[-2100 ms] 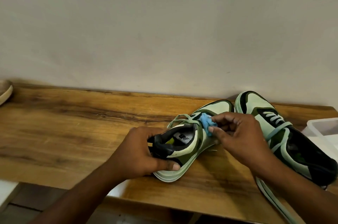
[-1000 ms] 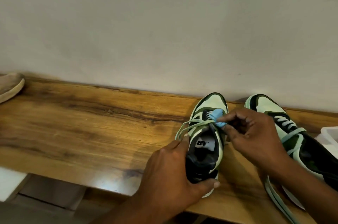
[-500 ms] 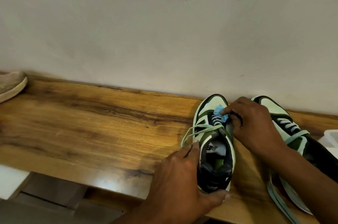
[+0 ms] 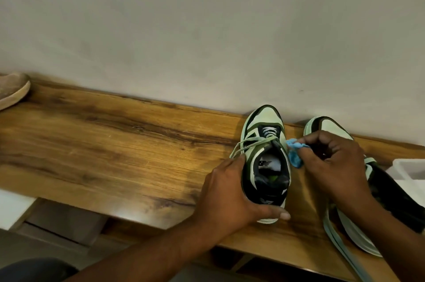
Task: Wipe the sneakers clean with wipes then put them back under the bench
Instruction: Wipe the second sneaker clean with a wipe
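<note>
Currently, the wooden tabletop [image 4: 115,155] carries 2 green-and-black sneakers against the wall. The left sneaker [image 4: 265,162] stands upright, toe to the wall, as 0.5 s ago. The right sneaker [image 4: 395,194] lies just beside it. The left hand [image 4: 227,192] grips the left sneaker's heel, fingers curled round it. The right hand [image 4: 333,164] has shifted from the laces to the sneaker's right side, fingers pinching the blue wipe [image 4: 294,155].
</note>
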`<move>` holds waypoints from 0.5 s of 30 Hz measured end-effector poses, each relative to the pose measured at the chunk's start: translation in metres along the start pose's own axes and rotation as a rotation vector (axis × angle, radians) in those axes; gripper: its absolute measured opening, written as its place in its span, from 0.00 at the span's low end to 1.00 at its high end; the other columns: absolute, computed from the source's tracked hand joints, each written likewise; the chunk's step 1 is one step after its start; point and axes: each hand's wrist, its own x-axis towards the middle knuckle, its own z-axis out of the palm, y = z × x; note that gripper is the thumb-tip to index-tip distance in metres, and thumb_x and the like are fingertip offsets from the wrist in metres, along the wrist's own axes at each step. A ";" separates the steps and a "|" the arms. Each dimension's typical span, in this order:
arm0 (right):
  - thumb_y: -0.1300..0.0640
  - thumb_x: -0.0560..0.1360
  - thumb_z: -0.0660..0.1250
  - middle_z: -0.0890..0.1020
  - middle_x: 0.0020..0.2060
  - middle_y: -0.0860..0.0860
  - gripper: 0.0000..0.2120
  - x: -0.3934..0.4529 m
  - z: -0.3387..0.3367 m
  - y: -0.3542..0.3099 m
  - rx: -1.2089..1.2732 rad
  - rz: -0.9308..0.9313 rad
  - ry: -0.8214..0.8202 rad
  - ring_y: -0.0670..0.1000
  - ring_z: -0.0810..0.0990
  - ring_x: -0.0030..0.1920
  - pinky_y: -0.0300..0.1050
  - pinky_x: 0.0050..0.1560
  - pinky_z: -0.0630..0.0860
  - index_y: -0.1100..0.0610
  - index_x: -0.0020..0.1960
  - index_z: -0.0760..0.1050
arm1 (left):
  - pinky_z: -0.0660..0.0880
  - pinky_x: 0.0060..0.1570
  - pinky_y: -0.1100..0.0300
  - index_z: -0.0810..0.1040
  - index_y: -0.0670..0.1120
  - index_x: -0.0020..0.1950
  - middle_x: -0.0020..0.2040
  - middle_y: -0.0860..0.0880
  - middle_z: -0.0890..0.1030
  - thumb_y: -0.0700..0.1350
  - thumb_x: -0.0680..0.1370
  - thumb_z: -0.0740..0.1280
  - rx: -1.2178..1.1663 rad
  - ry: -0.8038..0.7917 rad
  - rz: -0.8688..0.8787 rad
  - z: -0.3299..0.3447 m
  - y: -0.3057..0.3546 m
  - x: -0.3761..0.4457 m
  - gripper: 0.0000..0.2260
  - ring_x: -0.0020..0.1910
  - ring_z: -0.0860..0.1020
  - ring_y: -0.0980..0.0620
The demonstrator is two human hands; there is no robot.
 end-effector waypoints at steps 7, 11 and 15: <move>0.66 0.70 0.73 0.83 0.41 0.49 0.06 -0.023 -0.013 -0.024 0.056 -0.401 -0.045 0.49 0.82 0.38 0.49 0.34 0.77 0.58 0.46 0.84 | 0.75 0.68 0.55 0.68 0.62 0.76 0.70 0.63 0.73 0.76 0.50 0.79 0.070 -0.132 0.026 -0.002 -0.007 0.005 0.56 0.68 0.72 0.61; 0.62 0.76 0.70 0.82 0.50 0.53 0.10 -0.055 -0.002 -0.046 -0.248 -0.647 -0.210 0.50 0.81 0.48 0.44 0.44 0.80 0.60 0.56 0.85 | 0.79 0.60 0.49 0.75 0.55 0.71 0.65 0.56 0.78 0.68 0.64 0.73 -0.067 -0.132 -0.009 0.003 -0.011 0.002 0.37 0.63 0.78 0.54; 0.56 0.77 0.64 0.77 0.50 0.50 0.15 -0.073 0.013 -0.058 -0.483 -0.544 -0.419 0.51 0.78 0.46 0.44 0.39 0.78 0.58 0.61 0.78 | 0.75 0.68 0.49 0.72 0.49 0.77 0.72 0.52 0.76 0.67 0.68 0.66 -0.064 -0.123 -0.035 0.005 -0.016 0.004 0.41 0.70 0.75 0.52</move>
